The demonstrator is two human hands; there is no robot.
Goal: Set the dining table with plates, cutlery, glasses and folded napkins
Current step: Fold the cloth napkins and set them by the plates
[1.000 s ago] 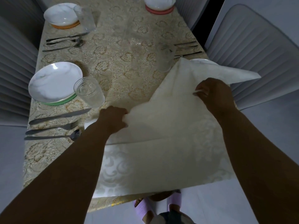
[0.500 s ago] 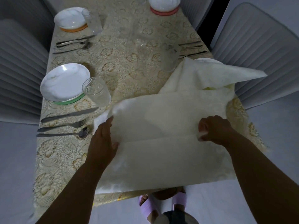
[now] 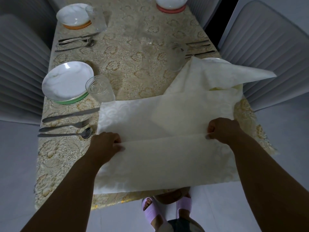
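A large cream napkin [image 3: 167, 121] lies spread over the near end of the table, folded across its middle, with one corner sticking up at the far right over a plate [image 3: 212, 59]. My left hand [image 3: 106, 144] pinches the fold's left end and my right hand [image 3: 222, 129] pinches its right end. To the left sit a white plate [image 3: 66, 80] on a green mat, a glass [image 3: 99, 88], a knife [image 3: 70, 114], a fork [image 3: 64, 127] and a spoon [image 3: 65, 135].
Two more place settings stand at the far end: a plate [image 3: 73, 14] on an orange mat with a glass [image 3: 97, 18] and cutlery [image 3: 75, 41], and a plate [image 3: 169, 1] on a red mat. Grey chairs [image 3: 20, 64] flank the table. Feet in lilac slippers [image 3: 150, 210] stand below.
Both hands drew the napkin's far edge towards me and down, folding it over itself. The hands now sit lower and nearer, at the two ends of the fold.
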